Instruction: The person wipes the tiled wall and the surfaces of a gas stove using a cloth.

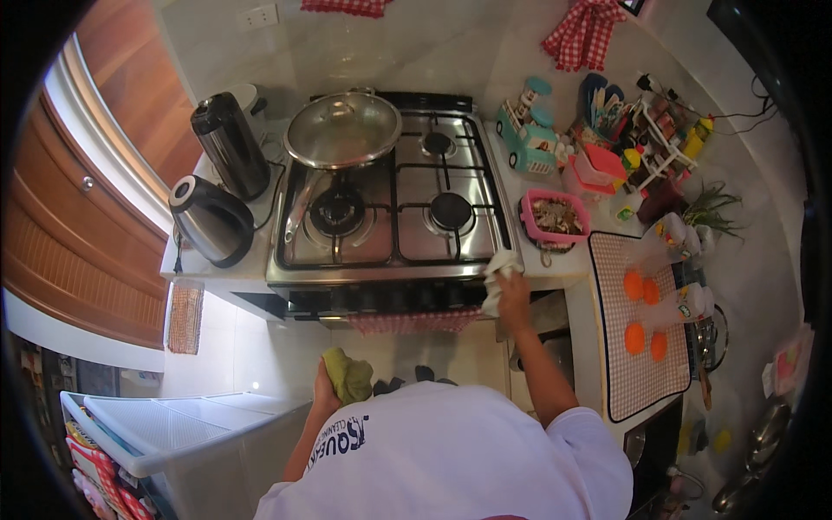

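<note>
A whitish cloth (500, 283) is bunched in my right hand (515, 302), pressed against the front right corner of the steel gas stove (390, 271). My left hand (326, 386) hangs lower, in front of the stove, and grips a folded green cloth (349, 376). On the stove's back left burner sits a wide pan with a glass lid (343, 130), its long handle pointing toward me. The other burners, such as the front right one (451, 211), are bare. A red checkered towel (414, 321) hangs along the oven front.
Left of the stove stand a steel kettle (211, 221) and a black thermos (230, 146). To the right are a pink basket (555, 217) and a checkered mat (641, 381) holding orange-lidded containers (635, 340). A translucent plastic bin (199, 433) stands at my lower left.
</note>
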### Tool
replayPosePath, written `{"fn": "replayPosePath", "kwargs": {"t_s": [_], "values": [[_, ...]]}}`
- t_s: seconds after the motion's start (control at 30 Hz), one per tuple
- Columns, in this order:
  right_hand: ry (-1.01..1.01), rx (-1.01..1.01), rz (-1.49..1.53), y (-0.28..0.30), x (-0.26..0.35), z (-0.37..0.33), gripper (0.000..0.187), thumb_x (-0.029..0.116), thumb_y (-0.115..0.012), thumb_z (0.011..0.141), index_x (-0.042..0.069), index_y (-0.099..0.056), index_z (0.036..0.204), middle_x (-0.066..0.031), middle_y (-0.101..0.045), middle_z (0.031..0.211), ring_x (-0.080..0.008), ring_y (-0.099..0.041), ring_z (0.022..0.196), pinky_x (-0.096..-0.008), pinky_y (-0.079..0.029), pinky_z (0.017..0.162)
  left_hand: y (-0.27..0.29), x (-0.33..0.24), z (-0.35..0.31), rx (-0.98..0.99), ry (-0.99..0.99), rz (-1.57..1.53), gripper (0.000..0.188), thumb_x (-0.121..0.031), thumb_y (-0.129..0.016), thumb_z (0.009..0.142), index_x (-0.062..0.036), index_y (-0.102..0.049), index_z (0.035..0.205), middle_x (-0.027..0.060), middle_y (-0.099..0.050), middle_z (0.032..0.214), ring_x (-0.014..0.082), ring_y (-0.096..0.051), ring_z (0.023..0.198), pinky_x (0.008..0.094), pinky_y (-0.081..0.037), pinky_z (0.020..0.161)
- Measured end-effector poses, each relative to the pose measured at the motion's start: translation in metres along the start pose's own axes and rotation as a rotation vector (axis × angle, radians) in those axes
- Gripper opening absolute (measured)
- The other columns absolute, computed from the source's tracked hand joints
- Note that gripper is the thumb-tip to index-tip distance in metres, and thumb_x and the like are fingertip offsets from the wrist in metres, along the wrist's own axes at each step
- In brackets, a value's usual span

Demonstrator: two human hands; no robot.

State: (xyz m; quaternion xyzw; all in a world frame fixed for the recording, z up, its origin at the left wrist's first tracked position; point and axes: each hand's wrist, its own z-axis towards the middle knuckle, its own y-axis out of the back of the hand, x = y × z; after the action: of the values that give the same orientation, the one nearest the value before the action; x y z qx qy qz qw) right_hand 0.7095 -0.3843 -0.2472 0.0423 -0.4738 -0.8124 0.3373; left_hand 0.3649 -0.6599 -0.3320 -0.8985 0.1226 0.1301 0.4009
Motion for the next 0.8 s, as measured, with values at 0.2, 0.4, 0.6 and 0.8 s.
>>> {"fn": "replayPosePath", "kwargs": {"t_s": [0.2, 0.4, 0.6, 0.8], "values": [[-0.587, -0.159, 0.145, -0.017, -0.098, -0.030, 0.033, -0.004, -0.048, 0.077, 0.003, -0.063, 0.105, -0.0204, -0.055, 0.102, -0.0357, -0.055, 0.092, -0.0409, -0.044, 0.081, -0.024, -0.010, -0.009, -0.104, -0.088, 0.196, 0.059, -0.053, -0.030, 0.094, -0.0050, -0.049, 0.122, 0.0153, -0.057, 0.114, 0.0308, -0.056, 0.104, 0.0471, -0.045, 0.091], [-0.477, -0.102, 0.375, 0.075, -0.090, 0.095, 0.031, 0.019, -0.050, 0.090, -0.003, -0.055, 0.111, -0.0172, -0.058, 0.106, -0.0287, -0.054, 0.103, -0.0336, -0.041, 0.088, 0.001, -0.029, -0.013, -0.261, -0.103, 0.573, 0.048, -0.038, -0.037, 0.092, -0.0006, -0.049, 0.120, 0.0172, -0.060, 0.106, 0.0277, -0.061, 0.092, 0.0394, -0.049, 0.083], [-0.091, -0.009, -0.019, 0.098, -0.031, 0.345, 0.040, 0.038, -0.054, 0.085, 0.014, -0.054, 0.118, -0.0175, -0.058, 0.113, -0.0344, -0.056, 0.103, -0.0426, -0.045, 0.083, -0.040, -0.055, -0.013, -0.249, -0.167, 1.498, 0.042, -0.028, -0.054, 0.077, -0.0060, -0.057, 0.112, 0.0163, -0.065, 0.093, 0.0280, -0.063, 0.087, 0.0365, -0.048, 0.078], [0.114, -0.185, -0.443, 0.125, 0.022, 0.606, 0.041, 0.033, -0.045, 0.089, 0.021, -0.046, 0.128, -0.0164, -0.052, 0.121, -0.0340, -0.056, 0.103, -0.0467, -0.046, 0.085, -0.088, -0.085, -0.021, -0.120, -0.220, 1.558, 0.024, -0.020, -0.055, 0.080, -0.0080, -0.065, 0.099, 0.0127, -0.065, 0.090, 0.0261, -0.062, 0.085, 0.0343, -0.047, 0.079]]}}
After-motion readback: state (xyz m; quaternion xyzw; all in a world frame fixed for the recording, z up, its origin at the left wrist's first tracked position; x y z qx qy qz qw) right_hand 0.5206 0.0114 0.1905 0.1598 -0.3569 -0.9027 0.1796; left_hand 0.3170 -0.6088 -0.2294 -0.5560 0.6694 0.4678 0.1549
